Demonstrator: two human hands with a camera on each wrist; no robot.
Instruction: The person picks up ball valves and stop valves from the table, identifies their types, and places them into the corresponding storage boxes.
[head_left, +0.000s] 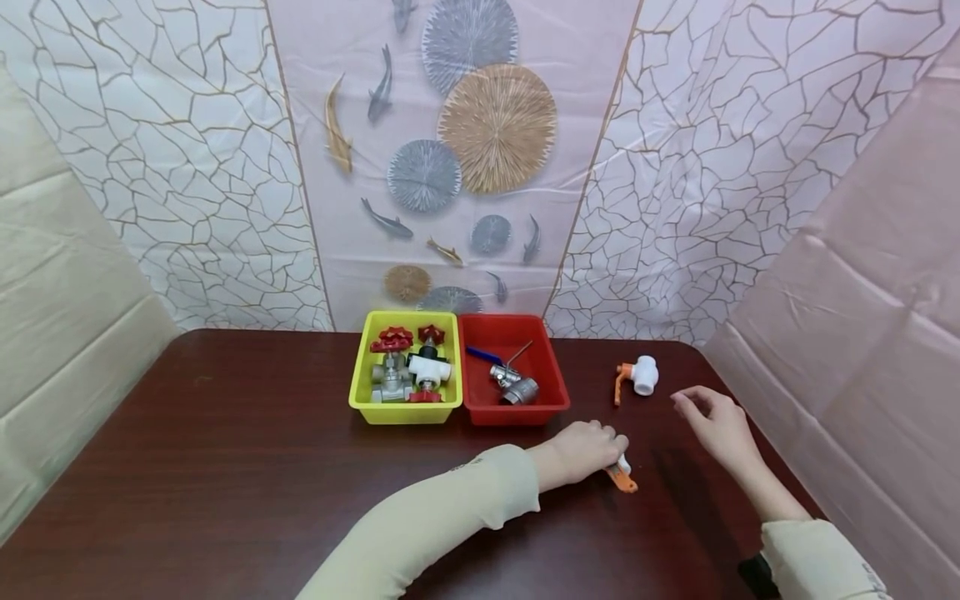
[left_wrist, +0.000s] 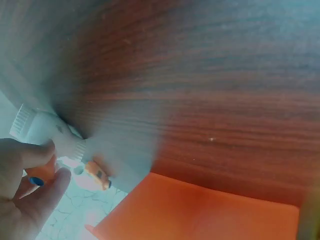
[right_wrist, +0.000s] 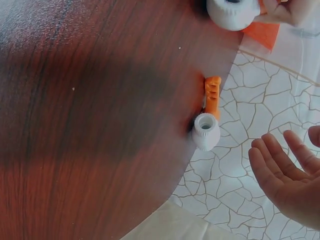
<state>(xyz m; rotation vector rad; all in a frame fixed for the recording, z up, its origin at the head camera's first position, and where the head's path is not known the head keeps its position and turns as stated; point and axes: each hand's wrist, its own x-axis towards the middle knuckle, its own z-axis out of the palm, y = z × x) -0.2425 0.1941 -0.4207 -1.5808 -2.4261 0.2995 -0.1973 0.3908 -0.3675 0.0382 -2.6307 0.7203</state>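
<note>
My left hand [head_left: 581,452] pinches a white plastic ball valve [left_wrist: 50,134] with an orange handle, low over the right part of the table. In the left wrist view, thumb and fingers close around the orange part. My right hand [head_left: 717,425] hovers at the right with fingers loosely bent and nothing in them, as the right wrist view also shows. Beyond both hands lies a second white ball valve [head_left: 645,375] with an orange handle. Its round open end faces up in the right wrist view.
A yellow bin [head_left: 405,414] at the back middle holds several valves with red handwheels. Against its right side stands a red bin [head_left: 517,414] with metal valves, one with a blue lever. Patterned cloth [head_left: 225,167] hangs behind the dark wooden table [head_left: 225,467].
</note>
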